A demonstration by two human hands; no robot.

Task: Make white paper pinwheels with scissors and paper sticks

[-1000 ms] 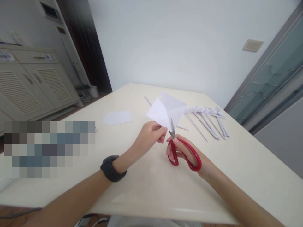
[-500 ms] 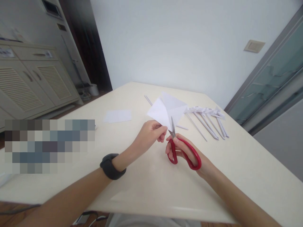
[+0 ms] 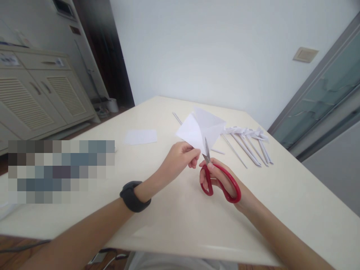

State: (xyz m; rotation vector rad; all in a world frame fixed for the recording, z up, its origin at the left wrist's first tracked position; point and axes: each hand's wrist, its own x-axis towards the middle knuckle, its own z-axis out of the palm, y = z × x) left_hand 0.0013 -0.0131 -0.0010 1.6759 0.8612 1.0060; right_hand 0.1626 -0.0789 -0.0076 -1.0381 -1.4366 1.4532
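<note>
White paper (image 3: 191, 130) is pinched at its lower corner by my left hand (image 3: 184, 155), whose wrist wears a black band. The sheet looks folded or partly split, with its two parts spreading up and away from me. My right hand (image 3: 218, 174) has its fingers through the handles of red-handled scissors (image 3: 234, 191). Their blades point away from me and stand slightly apart at the paper's near edge, close to my left fingertips. How far the cut reaches into the sheet I cannot tell.
Right of the paper lie several rolled paper tubes (image 3: 247, 150), joined at their far ends by folded paper (image 3: 244, 131). A flat white sheet (image 3: 141, 137) rests to the left on the cream table (image 3: 168, 221). A blurred-out patch (image 3: 62, 170) covers the table's left side.
The view has shifted slightly, and everything sits a little further right. Both hands keep their hold on the paper and the scissors; the blades look slightly closer together.
</note>
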